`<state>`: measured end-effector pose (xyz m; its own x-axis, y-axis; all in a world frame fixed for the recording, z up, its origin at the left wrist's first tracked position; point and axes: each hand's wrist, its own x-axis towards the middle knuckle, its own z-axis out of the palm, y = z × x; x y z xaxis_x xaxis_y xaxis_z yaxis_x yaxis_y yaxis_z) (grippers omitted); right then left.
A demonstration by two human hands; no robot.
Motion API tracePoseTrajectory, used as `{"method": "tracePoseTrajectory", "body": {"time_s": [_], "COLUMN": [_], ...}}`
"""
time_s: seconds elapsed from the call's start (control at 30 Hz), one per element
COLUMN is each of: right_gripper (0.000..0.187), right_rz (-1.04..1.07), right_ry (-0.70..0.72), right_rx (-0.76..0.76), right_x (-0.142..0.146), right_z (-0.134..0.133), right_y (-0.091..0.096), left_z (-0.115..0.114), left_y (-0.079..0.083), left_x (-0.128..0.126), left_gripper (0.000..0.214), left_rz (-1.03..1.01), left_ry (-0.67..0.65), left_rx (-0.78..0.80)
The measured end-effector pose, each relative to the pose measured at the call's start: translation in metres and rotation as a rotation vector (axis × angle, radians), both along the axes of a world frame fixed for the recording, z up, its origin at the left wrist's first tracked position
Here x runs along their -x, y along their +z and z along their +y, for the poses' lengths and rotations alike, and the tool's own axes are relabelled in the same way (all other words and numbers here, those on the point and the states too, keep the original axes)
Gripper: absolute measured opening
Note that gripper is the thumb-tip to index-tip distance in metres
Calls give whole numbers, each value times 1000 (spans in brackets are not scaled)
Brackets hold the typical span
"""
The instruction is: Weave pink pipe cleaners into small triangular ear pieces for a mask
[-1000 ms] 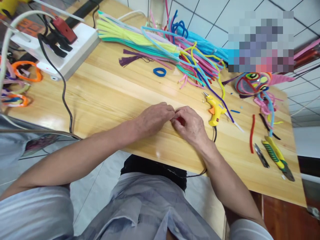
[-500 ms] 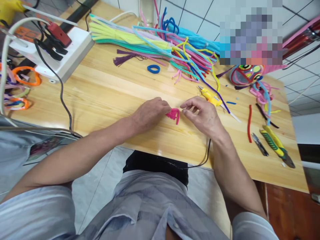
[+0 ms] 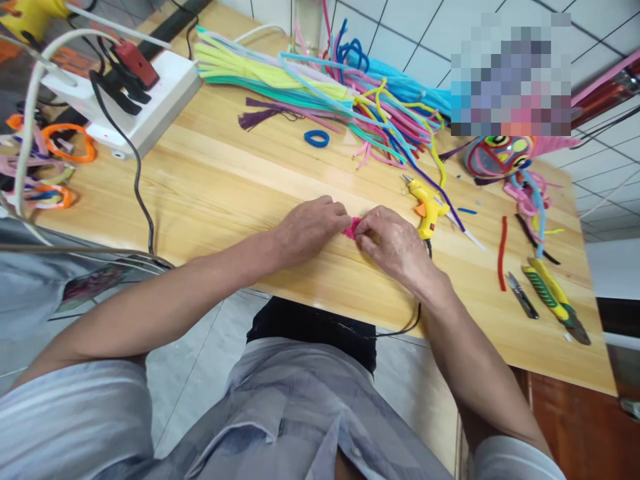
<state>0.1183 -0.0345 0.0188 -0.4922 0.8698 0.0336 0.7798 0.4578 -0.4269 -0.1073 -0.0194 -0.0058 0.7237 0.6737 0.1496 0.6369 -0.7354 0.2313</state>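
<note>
Head view: left hand (image 3: pixel 310 227), right hand (image 3: pixel 393 243) both pinching pink pipe cleaner piece (image 3: pixel 351 229) near yellow glue gun (image 3: pixel 425 207). Judging best: squeezing folds tight, bracing against table (image 3: pixel 225 193).

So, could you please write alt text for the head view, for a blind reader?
The person's left hand and right hand pinch a small bent pink pipe-cleaner piece on a light wooden table. A yellow plastic glue gun lies just to their right, with a heap of coloured pipe cleaners behind.
</note>
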Motion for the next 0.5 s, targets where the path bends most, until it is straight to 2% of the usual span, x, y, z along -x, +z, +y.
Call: {"method": "tracePoseTrajectory", "body": {"time_s": [0.33,0.5], "right_gripper": [16,11], "right_rz": [74,143], "right_ry": [40,42], "right_rx": [-51,-44], "right_x": [-1,-9], "right_z": [0,3], "right_y": [-12,-6], "left_z": [-7,-9], "left_y": [0,1], "left_x": [-12,-11], "left_gripper": [21,20], "left_rz": [82,90], "left_ry": [35,47], "left_rx": [-142,-153]}}
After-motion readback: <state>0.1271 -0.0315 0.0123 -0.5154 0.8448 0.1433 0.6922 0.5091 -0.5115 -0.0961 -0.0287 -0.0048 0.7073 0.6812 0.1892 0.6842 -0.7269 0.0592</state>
